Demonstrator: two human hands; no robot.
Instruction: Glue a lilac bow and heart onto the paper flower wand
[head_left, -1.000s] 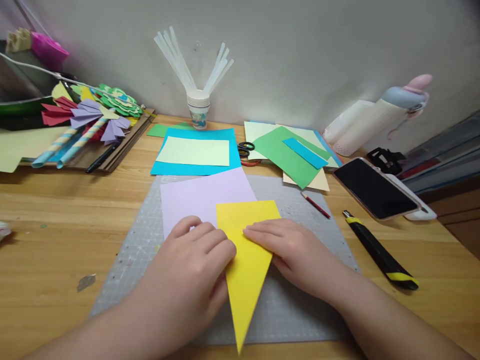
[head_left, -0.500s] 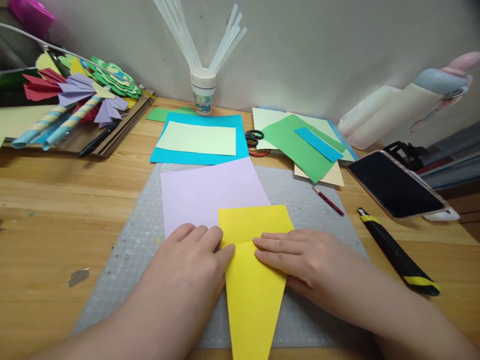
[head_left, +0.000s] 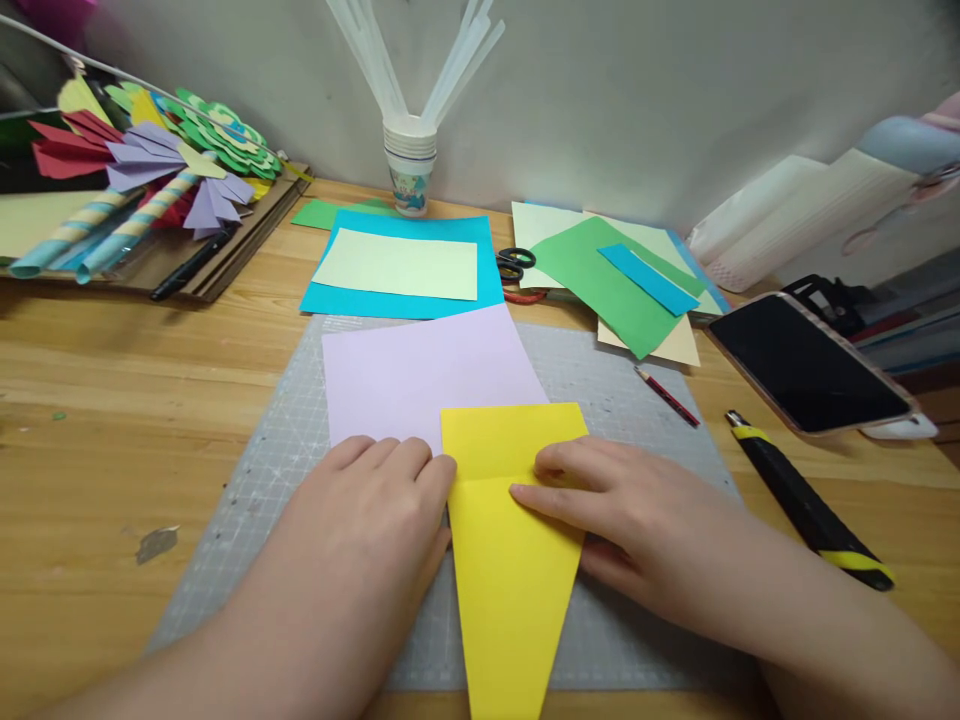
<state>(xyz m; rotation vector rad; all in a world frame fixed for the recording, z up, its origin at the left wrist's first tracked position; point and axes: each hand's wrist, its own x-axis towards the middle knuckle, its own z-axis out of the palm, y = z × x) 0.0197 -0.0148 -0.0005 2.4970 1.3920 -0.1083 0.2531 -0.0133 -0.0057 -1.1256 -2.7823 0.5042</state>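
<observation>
A yellow paper [head_left: 510,560], wide at the far end and narrowing toward me, lies over a grey cutting mat [head_left: 262,480] with a faint crease across its upper part. My left hand [head_left: 375,520] is curled at the paper's left edge, fingers bent and pressed together, the fingertips hidden beneath. On the right side, my right hand [head_left: 630,510] rests on the paper with its fingers apart, the index fingertip just below the crease and the thumb near the right edge. A lilac sheet [head_left: 420,370] lies partly under the yellow paper.
Behind are a blue sheet [head_left: 405,308] bearing a pale one, scissors [head_left: 516,262], green paper [head_left: 607,290] and a paper cup [head_left: 410,180] of straws. Rightward lie a pencil [head_left: 667,396], a utility knife [head_left: 802,500] and a phone [head_left: 810,362]. Paper crafts [head_left: 150,190] are at left.
My left thumb has drawn back off the yellow paper to its left edge. The right hand's fingers have bent and spread apart. The view has shifted slightly.
</observation>
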